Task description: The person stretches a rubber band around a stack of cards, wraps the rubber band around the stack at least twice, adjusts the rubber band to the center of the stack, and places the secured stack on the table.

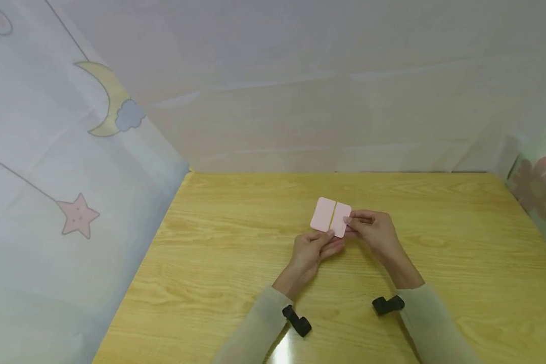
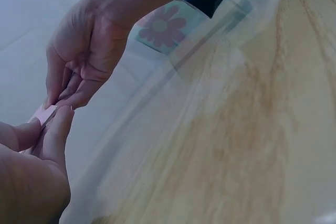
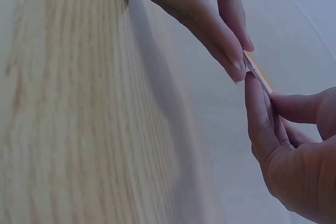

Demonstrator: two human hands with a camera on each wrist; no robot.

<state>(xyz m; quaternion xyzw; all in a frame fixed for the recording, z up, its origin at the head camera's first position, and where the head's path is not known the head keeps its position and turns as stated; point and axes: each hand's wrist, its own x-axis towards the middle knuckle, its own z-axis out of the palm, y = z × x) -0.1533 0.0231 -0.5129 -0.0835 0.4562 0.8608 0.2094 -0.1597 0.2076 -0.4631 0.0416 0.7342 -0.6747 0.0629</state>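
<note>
Above the wooden table, both hands hold a thin, flat pink square (image 1: 322, 215) with rounded corners. A narrow yellow line crosses its face, right of the middle. My left hand (image 1: 310, 255) pinches the near edge, thumb on top by the lower end of the line and fingers beneath. At the right edge, my right hand (image 1: 376, 231) grips it between thumb and fingers. Edge-on in the right wrist view, the pink square (image 3: 258, 74) looks slim, with yellow along one side. Its underside is mostly hidden by fingers in the wrist views.
The light wood table (image 1: 218, 263) spreads out under both forearms. A pale wall sheet (image 1: 336, 111) stands along the back edge, with printed sheets at both sides. Black wrist straps (image 1: 297, 321) sit over the pale sleeves.
</note>
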